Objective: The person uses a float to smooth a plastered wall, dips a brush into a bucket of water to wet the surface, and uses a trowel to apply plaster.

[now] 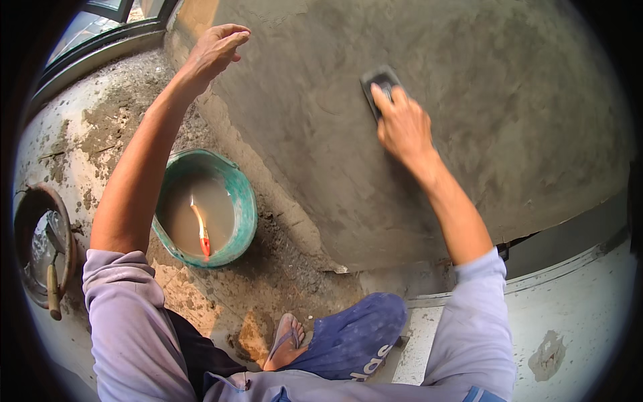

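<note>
My right hand grips a dark rectangular plastering float, which lies against the grey, freshly smeared plaster surface. Out at the upper left, my left hand is raised near the plaster's left edge, its fingers loosely bent with nothing visible in them. Below my left forearm stands a green bucket of murky grey water. A brush with a pale and red handle sits in that water.
At the far left, a round dark container holds a trowel with a wooden handle. Mortar splashes cover the floor. A window frame stands at the upper left. My sandalled foot is near the plaster's lower edge; a white ledge runs at right.
</note>
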Motion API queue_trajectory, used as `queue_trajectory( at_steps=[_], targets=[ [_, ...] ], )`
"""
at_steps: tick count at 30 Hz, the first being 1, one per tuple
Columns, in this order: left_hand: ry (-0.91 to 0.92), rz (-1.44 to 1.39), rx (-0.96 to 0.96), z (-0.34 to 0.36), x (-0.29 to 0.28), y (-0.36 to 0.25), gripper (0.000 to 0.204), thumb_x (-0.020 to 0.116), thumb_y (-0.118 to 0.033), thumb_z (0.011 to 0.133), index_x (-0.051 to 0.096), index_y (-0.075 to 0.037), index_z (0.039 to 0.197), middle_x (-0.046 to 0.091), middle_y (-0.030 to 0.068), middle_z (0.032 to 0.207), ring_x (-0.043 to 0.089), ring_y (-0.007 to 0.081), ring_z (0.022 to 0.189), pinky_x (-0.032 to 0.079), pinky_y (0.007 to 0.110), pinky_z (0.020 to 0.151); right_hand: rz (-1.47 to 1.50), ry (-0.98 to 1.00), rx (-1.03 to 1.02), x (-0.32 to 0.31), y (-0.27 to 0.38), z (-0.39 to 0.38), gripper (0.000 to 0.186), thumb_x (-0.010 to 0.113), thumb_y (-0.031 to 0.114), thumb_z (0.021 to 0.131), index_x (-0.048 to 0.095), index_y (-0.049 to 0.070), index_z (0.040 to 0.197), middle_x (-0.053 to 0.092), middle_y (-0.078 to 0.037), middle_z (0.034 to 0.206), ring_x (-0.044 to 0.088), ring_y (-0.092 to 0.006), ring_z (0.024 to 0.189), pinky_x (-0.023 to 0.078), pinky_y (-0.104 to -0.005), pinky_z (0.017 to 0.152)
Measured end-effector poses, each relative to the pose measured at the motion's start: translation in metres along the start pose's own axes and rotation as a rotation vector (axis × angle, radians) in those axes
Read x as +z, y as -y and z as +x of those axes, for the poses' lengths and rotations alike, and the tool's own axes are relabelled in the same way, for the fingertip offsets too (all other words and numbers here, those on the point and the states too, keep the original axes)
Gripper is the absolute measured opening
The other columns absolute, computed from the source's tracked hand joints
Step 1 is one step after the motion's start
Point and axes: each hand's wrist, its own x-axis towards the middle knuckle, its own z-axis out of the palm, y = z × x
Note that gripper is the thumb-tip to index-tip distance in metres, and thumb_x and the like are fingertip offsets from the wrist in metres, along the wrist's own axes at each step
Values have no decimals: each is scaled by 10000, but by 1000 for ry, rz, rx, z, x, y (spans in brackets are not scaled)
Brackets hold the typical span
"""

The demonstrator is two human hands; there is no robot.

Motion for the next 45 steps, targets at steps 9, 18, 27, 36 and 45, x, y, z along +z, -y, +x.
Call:
queue_trajectory(
  at_steps=[9, 18, 27, 36, 45],
  targets=[
    [173, -27, 34, -23, 60, -40, 550, 560, -492, 961, 630, -76, 1314, 653, 128, 1143, 582, 137, 862, 462, 267, 647, -14, -82, 148, 20, -3, 70, 445, 660, 76, 782, 647, 133, 1223, 621, -156, 1001, 698, -348, 803, 600, -447, 623],
    [392, -533, -219, -105, 230, -49, 651, 430, -572, 1007, 508, -95, 1442, 555, 15, 1024, 559, 104, 851, 464, 260, 653, 368, 79, 369, 1, 26, -60, 781, 682, 48, 766, 433, 137, 1501, 548, -155, 1081, 640, -351, 930, 565, -462, 773],
    [-280, 100, 298, -110, 301, -31, 561, 542, -300, 1014, 402, -96, 1517, 550, 147, 1044, 597, 328, 950, 500, 432, 822, 1046, -120, 368, -38, 58, -152, 705, 648, -50, 747, 479, -25, 1431, 500, -244, 1376, 524, -412, 1270, 444, -435, 1061],
    [-319, 514, 650, 1, 242, -83, 480, 568, -230, 1012, 498, -30, 1443, 623, 171, 993, 650, 308, 854, 528, 405, 717, 1375, 215, 180, -26, 52, -231, 549, 755, 75, 818, 623, 122, 1349, 646, -123, 1215, 622, -304, 1092, 548, -389, 873],
    [-314, 496, 630, -20, 267, -67, 526, 583, -175, 984, 458, -50, 1479, 578, 154, 936, 616, 310, 773, 489, 415, 664, 1367, 697, -48, -6, 47, -261, 422, 634, 270, 947, 608, 224, 1366, 632, -32, 1100, 606, -263, 1012, 540, -414, 858]
  ],
)
